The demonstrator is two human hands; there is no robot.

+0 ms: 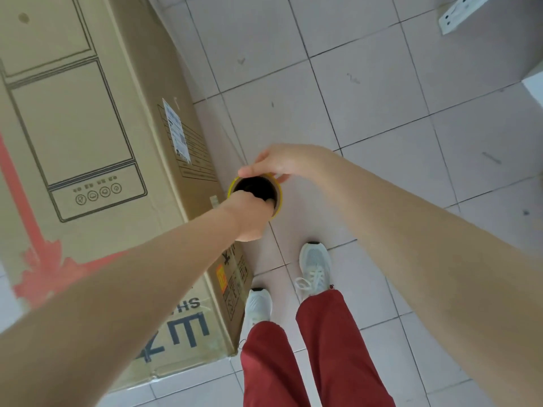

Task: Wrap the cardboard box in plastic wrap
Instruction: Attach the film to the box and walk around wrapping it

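Note:
A tall brown cardboard box (88,136) with printed line drawings and a red ribbon print stands on the tiled floor at the left. Right beside its side face I hold a plastic wrap roll (277,198), seen end-on, with a dark hollow core and a yellow rim. My left hand (249,215) grips the near rim, fingers curled into the core. My right hand (282,161) holds the far rim, fingertips over the edge. The film itself is hard to make out.
Pale floor tiles (382,98) spread to the right of the box. My feet in white sneakers (314,265) and red trousers stand just beside the box's corner. A white object (461,13) lies at the top right next to a wall edge.

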